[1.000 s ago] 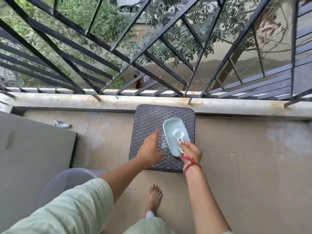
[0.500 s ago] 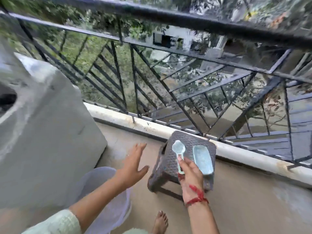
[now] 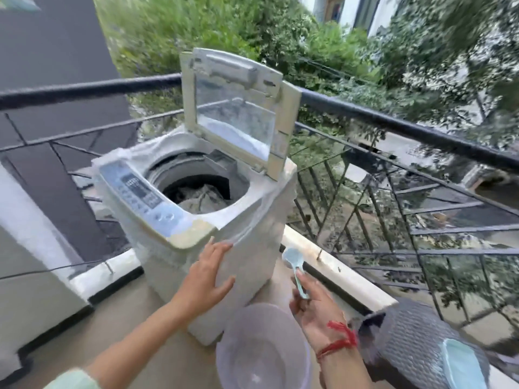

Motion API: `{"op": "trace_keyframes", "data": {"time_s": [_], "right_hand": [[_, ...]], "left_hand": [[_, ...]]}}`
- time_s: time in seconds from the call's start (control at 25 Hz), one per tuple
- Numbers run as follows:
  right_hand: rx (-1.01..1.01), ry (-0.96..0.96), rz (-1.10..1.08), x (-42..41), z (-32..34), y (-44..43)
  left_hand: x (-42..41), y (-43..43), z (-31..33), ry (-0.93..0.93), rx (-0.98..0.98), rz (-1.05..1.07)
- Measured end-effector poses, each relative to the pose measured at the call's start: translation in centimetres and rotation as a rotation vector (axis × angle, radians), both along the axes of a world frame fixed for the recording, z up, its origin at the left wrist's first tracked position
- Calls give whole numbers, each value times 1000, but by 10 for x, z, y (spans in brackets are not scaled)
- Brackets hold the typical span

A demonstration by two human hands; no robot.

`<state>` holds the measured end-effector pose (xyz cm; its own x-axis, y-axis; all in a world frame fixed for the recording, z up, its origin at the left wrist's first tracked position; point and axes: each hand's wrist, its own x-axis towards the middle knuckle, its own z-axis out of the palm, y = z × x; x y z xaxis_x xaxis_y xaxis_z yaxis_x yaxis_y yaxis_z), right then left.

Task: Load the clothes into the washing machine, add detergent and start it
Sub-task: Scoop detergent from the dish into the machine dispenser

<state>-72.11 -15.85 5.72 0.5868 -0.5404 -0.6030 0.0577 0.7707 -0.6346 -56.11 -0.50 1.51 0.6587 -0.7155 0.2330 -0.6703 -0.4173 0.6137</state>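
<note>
The scoop [image 3: 295, 265] has left the container [image 3: 460, 363]. The right hand [image 3: 317, 313] now pinches its handle, with container and stool [image 3: 407, 341] low to the right of the grip. The left hand [image 3: 207, 273] has come off the stool and spreads open left of the grip, at the washing machine [image 3: 252, 248], which has swung into view.

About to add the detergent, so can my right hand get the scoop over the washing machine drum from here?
Probably yes. The lid stands raised, the drum is uncovered above the clothes, and nothing blocks the right hand holding the scoop; it just needs lifting higher.
</note>
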Motion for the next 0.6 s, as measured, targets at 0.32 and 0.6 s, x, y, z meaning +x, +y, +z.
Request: {"op": "trace_keyframes", "data": {"time_s": [0.32, 0.6], "right_hand": [[-51, 81, -41, 124, 1, 20], [-99, 54, -75, 259, 16, -7]], "left_hand": [[132, 36, 10, 8, -37, 87], [270, 11, 10, 78, 81, 53]]}}
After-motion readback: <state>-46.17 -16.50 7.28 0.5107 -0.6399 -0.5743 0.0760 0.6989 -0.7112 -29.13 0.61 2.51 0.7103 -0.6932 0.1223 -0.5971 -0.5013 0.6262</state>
